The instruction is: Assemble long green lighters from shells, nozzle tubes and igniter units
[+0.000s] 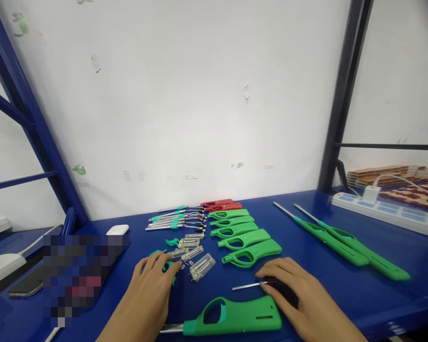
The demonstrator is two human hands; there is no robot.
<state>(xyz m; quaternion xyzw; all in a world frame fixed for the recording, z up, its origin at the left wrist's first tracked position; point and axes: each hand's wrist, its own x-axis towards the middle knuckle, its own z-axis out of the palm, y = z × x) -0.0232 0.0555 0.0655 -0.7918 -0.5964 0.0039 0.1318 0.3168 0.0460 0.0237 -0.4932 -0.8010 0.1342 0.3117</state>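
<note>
My left hand lies over several small teal plastic pieces, its fingers apart and touching the table; what is under the palm is hidden. My right hand has its fingers around the dark handle of a screwdriver, whose metal shaft points left. In front of both hands lies a green long-neck lighter, its metal tube partly behind my left wrist. Clear fuel tanks are clustered just beyond my left fingertips. A row of green lighter casings lies beyond my right hand.
Metal lighter tubes with wires lie at the back, beside red casings. Two more green lighters rest at right, near a white power strip. A white case and a phone are on the left.
</note>
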